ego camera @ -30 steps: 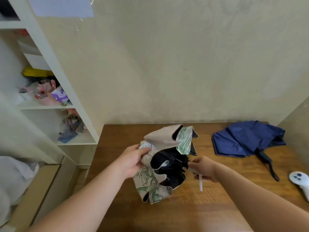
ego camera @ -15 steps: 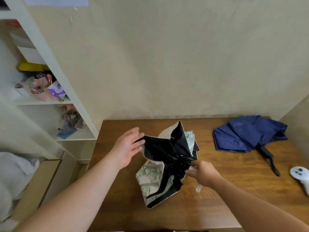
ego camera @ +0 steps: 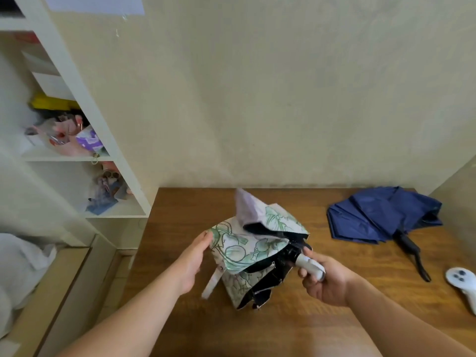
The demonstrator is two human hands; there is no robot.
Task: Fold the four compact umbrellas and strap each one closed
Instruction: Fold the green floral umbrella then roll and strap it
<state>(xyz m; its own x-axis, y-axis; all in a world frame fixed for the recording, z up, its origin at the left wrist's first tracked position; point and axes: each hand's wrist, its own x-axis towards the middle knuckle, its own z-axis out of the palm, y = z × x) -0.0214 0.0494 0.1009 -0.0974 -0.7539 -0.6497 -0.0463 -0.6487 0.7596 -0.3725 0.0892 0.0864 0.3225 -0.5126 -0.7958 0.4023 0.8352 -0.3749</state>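
The floral umbrella (ego camera: 247, 249) has turned over in the last second: half a second ago its black lining gaped open toward the camera, and now the printed green-and-white panels face up, with the black showing only underneath. The right hand (ego camera: 325, 282) keeps its fingers wrapped round the pale handle (ego camera: 309, 266), while the left hand (ego camera: 192, 256) has come back to the canopy and lies with straight fingers against its left edge, touching rather than gripping. The closing strap (ego camera: 212, 283) now hangs loose at the lower left — free to be found, but nothing is wrapped yet. My reading is that the pleats are being gathered round the shaft, so this umbrella is mid-fold.

The navy umbrella (ego camera: 381, 215) lies collapsed but unrolled on the tabletop (ego camera: 180, 207) to the right, well apart from the hands, beside a white controller (ego camera: 462, 282). Only these two of the four are in view.

The open shelf unit (ego camera: 85, 99) on the left holds clutter (a yellow item, pinkish wrapped bundles, small bits too blurred to name).
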